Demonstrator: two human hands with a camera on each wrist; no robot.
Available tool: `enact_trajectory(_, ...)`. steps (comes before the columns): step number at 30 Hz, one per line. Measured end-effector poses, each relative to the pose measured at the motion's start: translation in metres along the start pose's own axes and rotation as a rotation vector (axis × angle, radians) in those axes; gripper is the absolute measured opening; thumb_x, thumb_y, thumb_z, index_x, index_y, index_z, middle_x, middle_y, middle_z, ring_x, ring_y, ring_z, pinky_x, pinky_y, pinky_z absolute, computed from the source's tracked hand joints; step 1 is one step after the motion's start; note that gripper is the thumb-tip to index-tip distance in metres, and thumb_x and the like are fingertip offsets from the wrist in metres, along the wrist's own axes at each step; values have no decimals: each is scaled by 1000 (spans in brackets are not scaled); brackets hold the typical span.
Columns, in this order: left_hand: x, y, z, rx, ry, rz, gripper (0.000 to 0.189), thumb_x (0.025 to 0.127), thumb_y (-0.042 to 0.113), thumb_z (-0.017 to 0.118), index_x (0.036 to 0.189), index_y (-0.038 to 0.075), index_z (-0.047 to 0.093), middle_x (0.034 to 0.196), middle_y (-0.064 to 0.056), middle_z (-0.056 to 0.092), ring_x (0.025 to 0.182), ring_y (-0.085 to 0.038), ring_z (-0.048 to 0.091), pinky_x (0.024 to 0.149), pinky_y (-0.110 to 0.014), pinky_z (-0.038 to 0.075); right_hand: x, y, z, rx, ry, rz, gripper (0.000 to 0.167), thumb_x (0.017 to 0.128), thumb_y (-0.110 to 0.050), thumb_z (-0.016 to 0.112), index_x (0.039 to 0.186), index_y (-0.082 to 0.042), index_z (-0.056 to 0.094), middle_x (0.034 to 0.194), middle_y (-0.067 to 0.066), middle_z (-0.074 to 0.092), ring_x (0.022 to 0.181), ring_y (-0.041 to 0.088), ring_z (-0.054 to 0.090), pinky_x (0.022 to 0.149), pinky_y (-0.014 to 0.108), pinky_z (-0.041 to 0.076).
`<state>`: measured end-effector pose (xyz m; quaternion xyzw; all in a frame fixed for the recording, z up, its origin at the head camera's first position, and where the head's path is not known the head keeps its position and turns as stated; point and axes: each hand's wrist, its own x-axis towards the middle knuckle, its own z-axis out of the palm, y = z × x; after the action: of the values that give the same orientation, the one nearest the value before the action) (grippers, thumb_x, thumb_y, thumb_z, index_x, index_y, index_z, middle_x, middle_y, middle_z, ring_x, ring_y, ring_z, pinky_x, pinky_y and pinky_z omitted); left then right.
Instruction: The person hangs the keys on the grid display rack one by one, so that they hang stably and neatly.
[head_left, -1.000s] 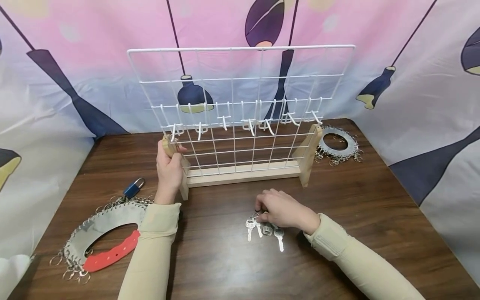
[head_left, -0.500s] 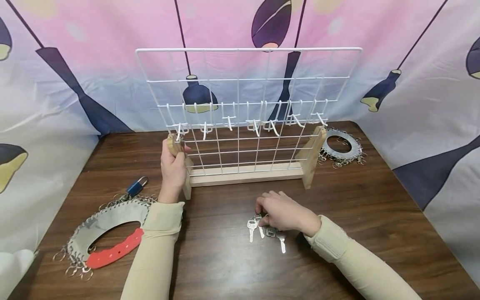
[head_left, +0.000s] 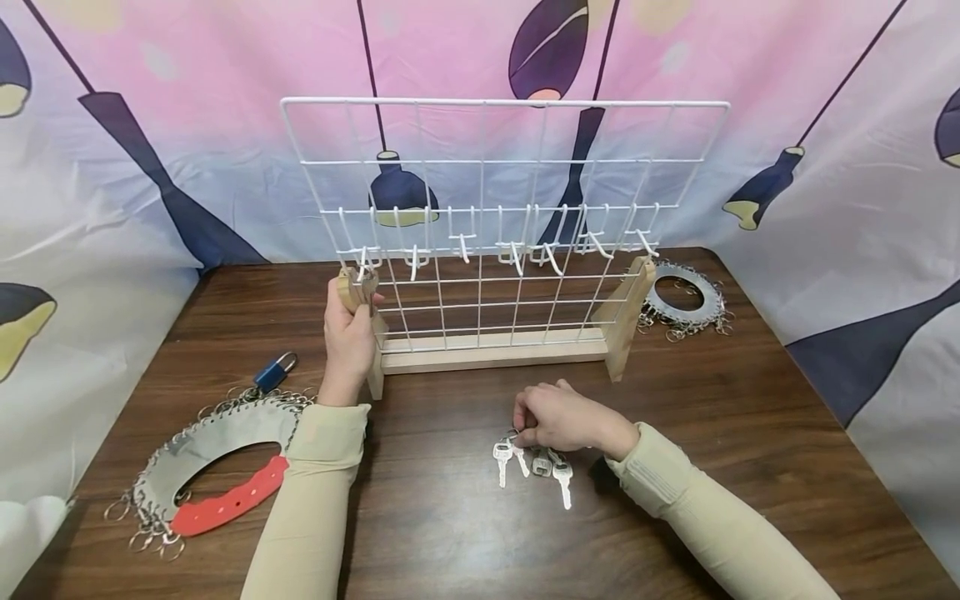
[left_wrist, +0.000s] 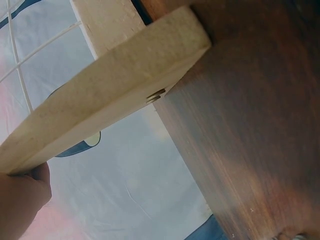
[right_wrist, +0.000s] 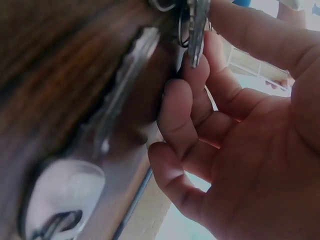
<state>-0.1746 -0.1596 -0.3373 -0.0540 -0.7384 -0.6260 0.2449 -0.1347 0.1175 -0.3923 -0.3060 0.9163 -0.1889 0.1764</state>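
In the head view, my left hand (head_left: 349, 350) grips the left wooden upright (left_wrist: 115, 75) of a white wire grid rack (head_left: 480, 300). Something metallic and key-like (head_left: 365, 286) hangs at the leftmost hook, just above that hand. My right hand (head_left: 566, 417) is low over the table in front of the rack. Its thumb and fingertips pinch the ring of a small bunch of silver keys (head_left: 502, 454). Another silver key (head_left: 562, 482) lies beside it under the hand, near a clear-headed key (head_left: 542, 463). The right wrist view shows a key (right_wrist: 197, 35) at the thumb and index finger.
Several white hooks (head_left: 512, 254) line the grid. A metal ring plate with a red section (head_left: 228, 500) and many small rings lies at left, with a blue padlock (head_left: 273, 372) behind it. A second ring plate (head_left: 693, 308) lies beyond the right upright. Patterned fabric (head_left: 465, 50) backs the table.
The head view has shifted slightly, so the rack appears further right. My left hand keeps its hold on the upright. My right hand stays at the keys with only slight finger movement.
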Motion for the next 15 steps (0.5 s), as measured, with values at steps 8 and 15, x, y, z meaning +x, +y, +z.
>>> enact_trajectory(8,0,-1,0,-20,1,-32,36,90,-13,31,124,-15,41,95,-14,57,98,-36,56,82,-21,42,0,0,1,0,25,-34,15,84,-29,74,78,-24,61,70,-18,55,72,5,51,82,39,29)
enact_trajectory(15,7,-25,-1,-31,7,-35,37,91,-12,32,126,-12,42,92,4,56,88,-6,56,79,-23,43,3,-4,4,-7,35,-46,15,84,-23,73,76,-25,61,75,-18,54,75,6,50,86,41,28)
